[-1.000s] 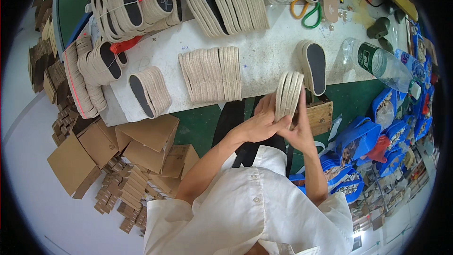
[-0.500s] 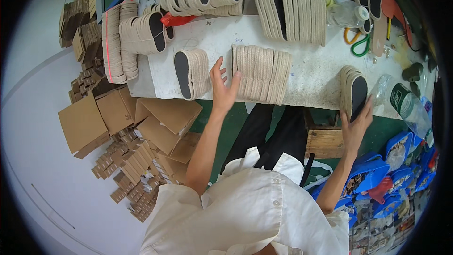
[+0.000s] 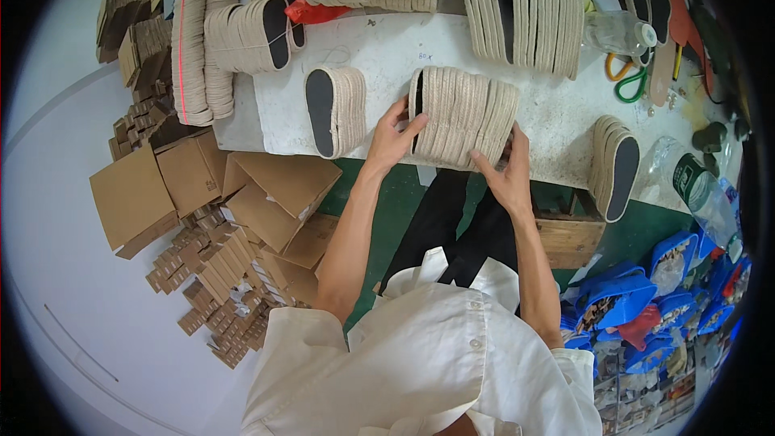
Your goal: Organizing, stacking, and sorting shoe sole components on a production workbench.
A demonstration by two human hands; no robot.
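Observation:
A long row of beige braided-rope shoe soles [image 3: 462, 115] stands on edge near the front of the table, a dark sole face showing at its left end. My left hand [image 3: 391, 142] presses that end, thumb across the front. Against the opposite end my right hand [image 3: 510, 176] is curled, its thumb in front and some fingers hidden behind. Between them both hands clamp the row. To the left stands a shorter stack of soles [image 3: 349, 113] with a black face outward. Another small stack [image 3: 604, 163] rests by the table's front edge at right.
Bigger sole bundles [image 3: 545, 20] line the back, some tied. A clear jar [image 3: 611, 32], green-handled scissors [image 3: 630, 87] and a plastic bottle [image 3: 701, 182] occupy the right side. Cardboard boxes [image 3: 133, 202] lie on the left; blue bins [image 3: 617, 299] stand lower right. A wooden stool [image 3: 569, 242] sits below the table.
My right hand has left the small stack at right and moved left onto the row's right end. My left hand has closed in on the left end. The view has shifted slightly.

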